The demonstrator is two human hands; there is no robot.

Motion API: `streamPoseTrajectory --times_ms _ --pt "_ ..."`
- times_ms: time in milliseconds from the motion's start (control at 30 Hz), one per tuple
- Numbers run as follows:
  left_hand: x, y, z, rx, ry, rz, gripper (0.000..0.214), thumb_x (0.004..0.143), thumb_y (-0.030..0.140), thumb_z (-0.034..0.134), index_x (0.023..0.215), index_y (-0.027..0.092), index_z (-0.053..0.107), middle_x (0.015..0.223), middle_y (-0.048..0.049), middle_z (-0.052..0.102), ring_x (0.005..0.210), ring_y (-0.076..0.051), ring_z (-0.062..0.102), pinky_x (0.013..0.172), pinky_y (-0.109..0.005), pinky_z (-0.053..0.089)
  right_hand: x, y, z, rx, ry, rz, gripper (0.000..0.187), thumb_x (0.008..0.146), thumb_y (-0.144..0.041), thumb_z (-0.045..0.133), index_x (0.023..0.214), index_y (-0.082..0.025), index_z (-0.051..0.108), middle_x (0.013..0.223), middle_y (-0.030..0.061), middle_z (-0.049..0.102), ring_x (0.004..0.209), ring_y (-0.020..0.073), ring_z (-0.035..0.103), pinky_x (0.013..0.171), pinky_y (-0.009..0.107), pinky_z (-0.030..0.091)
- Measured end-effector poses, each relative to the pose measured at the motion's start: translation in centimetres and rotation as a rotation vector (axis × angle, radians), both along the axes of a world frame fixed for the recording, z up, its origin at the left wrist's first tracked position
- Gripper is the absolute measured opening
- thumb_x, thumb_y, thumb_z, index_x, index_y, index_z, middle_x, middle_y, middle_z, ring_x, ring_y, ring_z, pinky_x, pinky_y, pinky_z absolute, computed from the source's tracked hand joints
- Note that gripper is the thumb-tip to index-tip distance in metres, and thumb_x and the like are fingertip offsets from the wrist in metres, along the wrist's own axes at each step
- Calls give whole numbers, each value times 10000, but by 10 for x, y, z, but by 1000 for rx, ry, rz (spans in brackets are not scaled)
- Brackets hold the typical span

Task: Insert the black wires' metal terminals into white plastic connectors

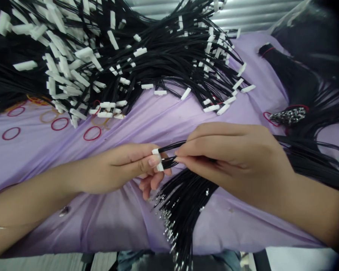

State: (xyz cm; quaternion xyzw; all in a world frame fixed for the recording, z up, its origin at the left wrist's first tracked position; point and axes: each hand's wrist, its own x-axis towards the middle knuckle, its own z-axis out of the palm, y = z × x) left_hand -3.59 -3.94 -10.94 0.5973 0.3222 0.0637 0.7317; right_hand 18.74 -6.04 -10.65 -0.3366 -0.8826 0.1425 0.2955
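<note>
My left hand (141, 165) pinches a small white plastic connector (159, 165) between thumb and forefinger, its other fingers curled below. Several black wires (172, 146) run from the connector's right side toward my right hand (228, 150). The right thumb and forefinger are pressed together on a black wire whose bright metal tip reaches the connector's face. Whether that tip sits inside a slot, I cannot tell. Beneath both hands lies a fanned bundle of loose black wires (192, 203) with silver crimped ends, hanging over the front edge of the purple cloth.
A large heap of black cables with white connectors (70, 75) covers the back and left. Red rubber bands (92, 133) lie on the purple cloth (107, 222). At the right are a tied bundle of black wires (302, 81) and a cluster of metal terminals (289, 115).
</note>
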Motion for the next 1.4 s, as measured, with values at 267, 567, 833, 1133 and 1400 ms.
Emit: streamPoseTrajectory --times_ms 267,567,833,1133,1400 --pt "3 6 -1 -31 2 19 306 954 373 478 782 140 577 697 0 598 578 -85 585 568 -175 478 -5 3 -7 -77 79 -16 155 857 -98 557 751 -153 654 757 2 638 707 76 572 642 189 436" --pt "3 4 -1 -37 -30 9 306 966 364 462 795 133 566 711 2 603 565 -70 598 537 -162 443 -9 1 -2 -344 102 -81 93 813 -115 583 744 -147 636 714 -28 599 642 52 519 588 169 397" --pt "3 5 -1 -24 -11 -12 321 972 367 444 793 124 554 699 11 590 584 -75 616 551 -157 433 -12 2 -3 -354 143 -122 122 793 -63 586 709 -136 636 711 -30 569 670 43 508 615 152 391" --pt "2 5 0 -70 23 14 290 977 349 441 818 131 548 713 31 587 612 -51 604 585 -124 458 -7 2 -4 -344 147 -90 110 809 -53 578 757 -129 638 744 -32 574 700 38 510 643 151 388" --pt "4 4 0 -23 26 6 298 961 356 478 805 125 583 713 22 603 611 -45 611 588 -113 452 -13 0 2 -489 144 -226 119 810 -151 610 702 -163 660 746 -40 605 702 54 540 621 193 397"
